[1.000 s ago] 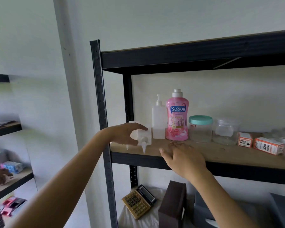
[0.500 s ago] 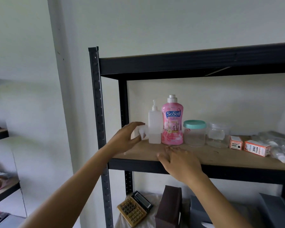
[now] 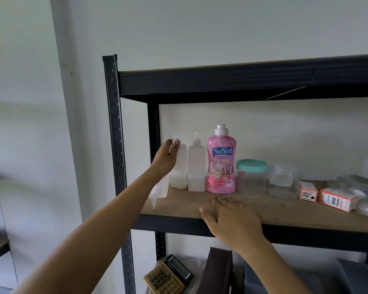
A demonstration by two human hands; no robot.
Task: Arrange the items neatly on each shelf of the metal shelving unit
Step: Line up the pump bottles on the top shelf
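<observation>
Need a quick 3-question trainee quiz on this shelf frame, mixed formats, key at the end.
1. True or false: the left hand holds a white bottle standing upright beside the pump bottle.
2. What stands directly right of the pink SoSoft bottle? A) calculator B) jar with a teal lid C) ink box
3. Fill in: the right hand lies flat, fingers straight, on the shelf's ____ edge.

Key: 1 true; 2 B, the teal-lidded jar; 3 front, on the wooden shelf.
</observation>
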